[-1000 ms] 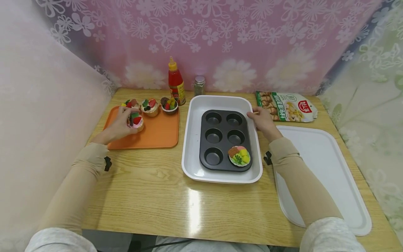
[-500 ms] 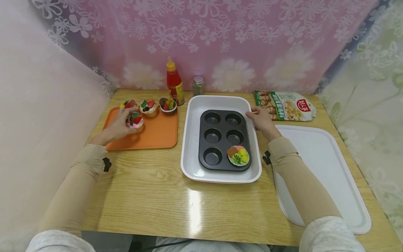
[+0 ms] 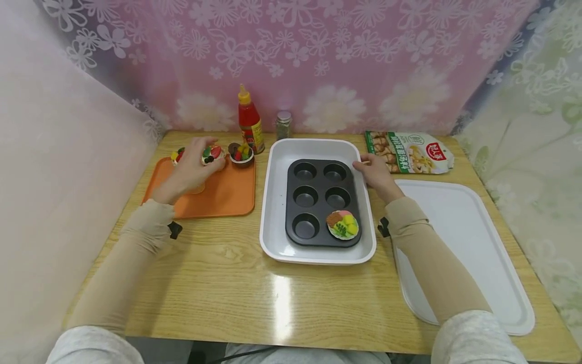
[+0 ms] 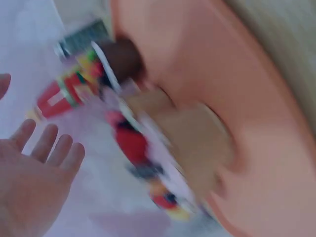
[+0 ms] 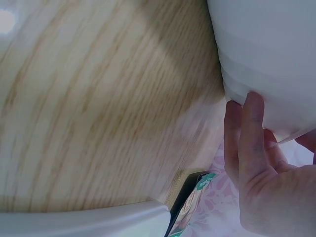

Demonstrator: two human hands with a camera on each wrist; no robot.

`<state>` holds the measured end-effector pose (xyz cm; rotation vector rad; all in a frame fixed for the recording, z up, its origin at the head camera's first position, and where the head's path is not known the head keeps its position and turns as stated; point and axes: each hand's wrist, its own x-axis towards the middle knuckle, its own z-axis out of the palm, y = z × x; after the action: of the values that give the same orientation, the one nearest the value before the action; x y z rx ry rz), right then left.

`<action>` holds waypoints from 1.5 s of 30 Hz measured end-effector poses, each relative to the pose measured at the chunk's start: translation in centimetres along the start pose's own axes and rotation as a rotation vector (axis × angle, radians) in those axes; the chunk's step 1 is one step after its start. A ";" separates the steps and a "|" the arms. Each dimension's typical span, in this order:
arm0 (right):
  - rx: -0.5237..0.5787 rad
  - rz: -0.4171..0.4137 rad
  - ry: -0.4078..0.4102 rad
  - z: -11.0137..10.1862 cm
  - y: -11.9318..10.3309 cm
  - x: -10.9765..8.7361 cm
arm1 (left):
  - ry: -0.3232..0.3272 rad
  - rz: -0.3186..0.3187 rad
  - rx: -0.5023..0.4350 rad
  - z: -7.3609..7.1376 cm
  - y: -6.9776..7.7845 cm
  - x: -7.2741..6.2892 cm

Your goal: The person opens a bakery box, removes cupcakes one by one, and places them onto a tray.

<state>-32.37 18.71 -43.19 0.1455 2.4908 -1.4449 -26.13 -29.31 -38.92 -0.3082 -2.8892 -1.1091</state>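
My left hand [image 3: 191,167] hovers above the orange tray [image 3: 233,194], fingers spread, holding nothing in the left wrist view. Nearest to it is a strawberry-topped toy cupcake [image 3: 211,153]. Mostly hidden beneath the hand is another cupcake, its tan base [image 4: 197,143] blurred in the left wrist view. A dark fruit cup [image 3: 241,154] sits at the tray's back right corner. My right hand [image 3: 378,176] grips the right rim of a deep white pan [image 3: 272,212], fingers against its outer wall [image 5: 269,59]. Inside lies a black muffin tin [image 3: 321,202], one front cup holding a vegetable-topped cupcake [image 3: 342,225].
A red sauce bottle [image 3: 250,124] and a small spice jar [image 3: 283,125] stand at the back. Behind my right hand lies a green-and-white food packet [image 3: 414,153]. A flat white tray [image 3: 464,253] covers the table's right side. Curtains enclose the table.
My left hand has left the pink cupcake at the tray's left and shifted right and back, over the strawberry-topped one. The right hand keeps its grip on the pan.
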 end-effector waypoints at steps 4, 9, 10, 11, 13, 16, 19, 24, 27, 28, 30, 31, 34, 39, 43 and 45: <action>0.004 -0.003 -0.005 0.2 0.0 -0.1 | -0.092 0.070 -0.091 1.7 2.8 1.4; 0.002 0.008 -0.006 0.3 -0.1 -0.2 | -0.184 0.141 -0.128 3.9 5.0 3.3; 0.001 0.010 -0.007 0.2 -0.1 -0.2 | -0.203 0.155 -0.125 4.3 5.4 3.6; 0.003 0.011 -0.006 0.2 -0.1 -0.2 | -0.219 0.172 -0.119 4.7 5.8 3.9; 0.002 0.012 -0.004 0.2 -0.2 -0.3 | -0.254 0.193 -0.117 5.4 6.8 4.3; 0.002 0.015 -0.001 0.2 -0.2 -0.4 | -0.299 0.223 -0.129 6.6 8.3 4.9; 0.000 0.022 0.000 0.2 -0.3 -0.5 | -0.337 0.239 -0.116 7.5 9.6 5.3; -0.005 0.025 0.007 0.1 -0.4 -0.6 | -0.405 0.291 -0.115 9.0 11.8 5.8; -0.009 0.017 0.008 0.1 -0.3 -0.4 | -0.450 0.326 -0.126 9.9 12.9 6.1; -0.011 0.015 0.009 0.1 -0.3 -0.4 | -0.463 0.332 -0.124 10.2 13.3 6.2; -0.012 0.008 0.011 0.0 -0.3 -0.4 | -0.485 0.354 -0.119 10.8 14.0 6.4; -0.011 0.006 0.011 0.0 -0.2 -0.4 | -0.497 0.365 -0.109 11.1 14.3 6.4; -0.001 0.000 0.011 0.0 -0.2 -0.5 | -0.538 0.384 -0.110 11.8 15.1 6.5; 0.010 0.000 0.006 0.0 -0.1 -0.4 | -0.601 0.410 -0.114 12.6 16.2 6.4; 0.006 -0.003 0.003 0.0 0.0 -0.3 | -0.635 0.428 -0.066 13.4 16.7 6.3; 0.003 -0.004 0.006 0.0 0.0 -0.3 | -0.658 0.431 -0.048 13.8 16.9 6.2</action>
<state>-32.04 18.75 -43.12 0.1459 2.4950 -1.4515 -28.39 -6.81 -37.46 -1.4636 -3.0409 -1.1515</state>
